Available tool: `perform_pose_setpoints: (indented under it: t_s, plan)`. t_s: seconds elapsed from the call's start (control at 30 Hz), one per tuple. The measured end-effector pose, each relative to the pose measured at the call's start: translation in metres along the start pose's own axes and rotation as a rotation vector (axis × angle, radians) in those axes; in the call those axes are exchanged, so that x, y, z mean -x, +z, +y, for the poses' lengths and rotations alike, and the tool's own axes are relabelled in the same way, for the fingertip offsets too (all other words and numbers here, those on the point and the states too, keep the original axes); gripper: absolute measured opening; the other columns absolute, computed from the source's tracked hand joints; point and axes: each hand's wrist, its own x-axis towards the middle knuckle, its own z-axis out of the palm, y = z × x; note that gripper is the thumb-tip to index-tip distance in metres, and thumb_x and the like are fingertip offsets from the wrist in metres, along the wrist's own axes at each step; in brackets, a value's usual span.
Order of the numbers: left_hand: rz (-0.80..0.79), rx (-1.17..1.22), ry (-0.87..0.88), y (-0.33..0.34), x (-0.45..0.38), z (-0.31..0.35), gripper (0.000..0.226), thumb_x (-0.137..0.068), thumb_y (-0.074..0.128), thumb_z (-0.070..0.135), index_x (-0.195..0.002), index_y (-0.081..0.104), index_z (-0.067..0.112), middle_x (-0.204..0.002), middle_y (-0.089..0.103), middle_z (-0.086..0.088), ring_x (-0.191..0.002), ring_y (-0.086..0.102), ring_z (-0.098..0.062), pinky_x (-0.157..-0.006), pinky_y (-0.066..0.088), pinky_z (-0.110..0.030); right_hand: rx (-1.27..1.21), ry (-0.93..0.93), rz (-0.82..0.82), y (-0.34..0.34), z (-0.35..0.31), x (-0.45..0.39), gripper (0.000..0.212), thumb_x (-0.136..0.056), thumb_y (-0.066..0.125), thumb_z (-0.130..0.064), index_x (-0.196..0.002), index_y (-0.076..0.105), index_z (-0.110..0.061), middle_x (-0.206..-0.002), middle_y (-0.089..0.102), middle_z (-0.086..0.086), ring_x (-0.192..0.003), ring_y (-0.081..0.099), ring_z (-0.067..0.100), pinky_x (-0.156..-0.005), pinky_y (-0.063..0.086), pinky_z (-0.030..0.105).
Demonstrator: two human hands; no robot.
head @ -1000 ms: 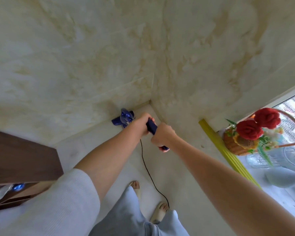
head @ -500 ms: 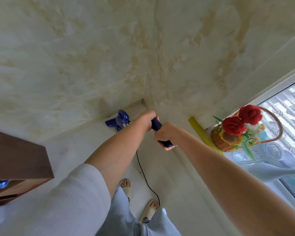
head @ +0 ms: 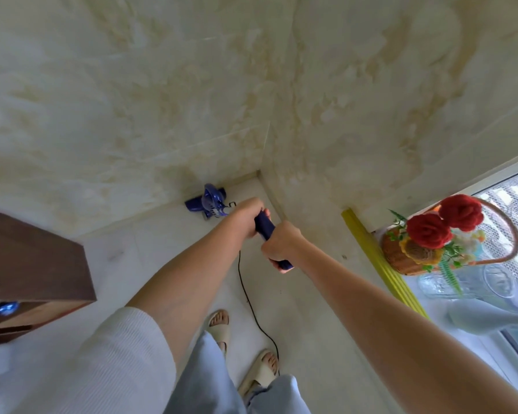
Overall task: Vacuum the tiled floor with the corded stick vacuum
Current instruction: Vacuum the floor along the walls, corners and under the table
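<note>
This is a room in a home; the glossy cream marble-patterned wall tiles (head: 132, 100) meet in a corner above a pale tiled floor (head: 168, 252), as in a lived-in flat; a woven wicker basket of red knitted roses (head: 440, 237) stands on a white window sill (head: 473, 339) beside clear glass cups (head: 497, 282), with white lace netting (head: 515, 204) over the window; a dark brown wooden cabinet (head: 27, 264) juts in at the left; the person wears beige open-toed house slippers (head: 219, 324) and loose pale blue trousers (head: 198, 380); a small dark blue corded stick vacuum (head: 211, 201) rests its head at the skirting, an ordinary household appliance.
</note>
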Motion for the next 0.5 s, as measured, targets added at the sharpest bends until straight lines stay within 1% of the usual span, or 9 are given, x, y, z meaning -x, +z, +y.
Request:
perform_pose_setpoints:
  t_s: [0.07, 0.1, 0.13, 0.2, 0.27, 0.33, 0.4, 0.47, 0.5]
  plan:
    - [-0.027, -0.027, 0.021, -0.004, -0.002, -0.007, 0.031, -0.096, 0.031, 0.006, -0.066, 0.036, 0.010, -0.064, 0.038, -0.004, -0.054, 0.035, -0.015, -0.053, 0.035, -0.021, 0.008, -0.003, -0.010, 0.009, 0.003, 0.005, 0.012, -0.082, 0.044, 0.003, -0.078, 0.038, -0.007, -0.057, 0.050, 0.012, -0.021, 0.042, 0.016, -0.030, 0.033, 0.014]
    - [-0.037, -0.061, 0.012, -0.007, 0.003, -0.011, 0.031, -0.096, 0.031, 0.006, -0.065, 0.035, 0.011, -0.064, 0.037, -0.004, -0.054, 0.034, -0.015, -0.051, 0.032, -0.023, 0.006, -0.002, -0.017, 0.014, 0.006, 0.008, 0.010, -0.082, 0.044, 0.002, -0.080, 0.039, -0.006, -0.057, 0.050, 0.012, -0.022, 0.043, 0.016, -0.030, 0.034, 0.015]
    - [-0.037, -0.073, 0.016, -0.010, 0.005, -0.016, 0.032, -0.096, 0.031, 0.006, -0.065, 0.035, 0.011, -0.064, 0.036, -0.003, -0.054, 0.033, -0.015, -0.050, 0.030, -0.023, -0.007, -0.004, -0.022, 0.021, 0.009, 0.012, 0.009, -0.082, 0.044, 0.002, -0.084, 0.040, -0.005, -0.058, 0.050, 0.012, -0.025, 0.044, 0.017, -0.031, 0.035, 0.016]
    - [-0.025, -0.126, 0.037, -0.014, 0.006, -0.028, 0.032, -0.095, 0.033, 0.006, -0.064, 0.037, 0.009, -0.058, 0.040, -0.004, -0.051, 0.035, -0.016, -0.047, 0.032, -0.023, -0.040, -0.004, -0.031, 0.033, 0.014, 0.018, 0.013, -0.082, 0.045, 0.002, -0.092, 0.040, -0.004, -0.063, 0.052, 0.013, -0.034, 0.047, 0.019, -0.033, 0.036, 0.019]
    - [-0.025, -0.165, 0.042, -0.021, 0.009, -0.041, 0.032, -0.094, 0.034, 0.006, -0.063, 0.039, 0.008, -0.040, 0.044, -0.004, -0.050, 0.037, -0.017, -0.051, 0.033, -0.023, -0.064, -0.010, -0.042, 0.042, 0.020, 0.027, 0.016, -0.083, 0.044, 0.002, -0.096, 0.040, -0.004, -0.067, 0.052, 0.015, -0.040, 0.047, 0.021, -0.034, 0.038, 0.021]
    - [-0.027, -0.196, 0.025, -0.026, 0.013, -0.048, 0.033, -0.095, 0.034, 0.007, -0.063, 0.040, 0.008, -0.029, 0.041, -0.001, -0.050, 0.037, -0.017, -0.050, 0.033, -0.024, -0.090, -0.016, -0.061, 0.048, 0.024, 0.035, 0.017, -0.084, 0.042, 0.003, -0.100, 0.041, -0.002, -0.063, 0.051, 0.014, -0.039, 0.046, 0.020, -0.032, 0.036, 0.019]
    - [-0.035, -0.249, 0.067, -0.029, 0.023, -0.056, 0.032, -0.096, 0.035, 0.007, -0.065, 0.041, 0.007, -0.033, 0.043, -0.001, -0.049, 0.038, -0.016, -0.045, 0.034, -0.022, -0.079, -0.042, -0.083, 0.049, 0.030, 0.048, 0.017, -0.084, 0.041, 0.004, -0.100, 0.041, -0.001, -0.061, 0.050, 0.013, -0.037, 0.045, 0.019, -0.031, 0.035, 0.017]
    - [-0.053, -0.267, 0.105, -0.033, 0.034, -0.065, 0.030, -0.096, 0.036, 0.006, -0.066, 0.041, 0.007, -0.052, 0.044, -0.005, -0.046, 0.041, -0.015, -0.039, 0.034, -0.017, -0.056, -0.060, -0.108, 0.049, 0.034, 0.061, 0.017, -0.084, 0.040, 0.004, -0.100, 0.041, -0.001, -0.060, 0.050, 0.012, -0.036, 0.044, 0.019, -0.032, 0.035, 0.018]
    - [-0.043, -0.285, 0.117, -0.035, 0.041, -0.071, 0.030, -0.096, 0.036, 0.005, -0.066, 0.042, 0.008, -0.058, 0.042, -0.006, -0.041, 0.043, -0.014, -0.035, 0.033, -0.014, -0.039, -0.067, -0.118, 0.048, 0.037, 0.067, 0.018, -0.083, 0.040, 0.004, -0.100, 0.041, -0.001, -0.059, 0.050, 0.012, -0.035, 0.044, 0.019, -0.033, 0.036, 0.019]
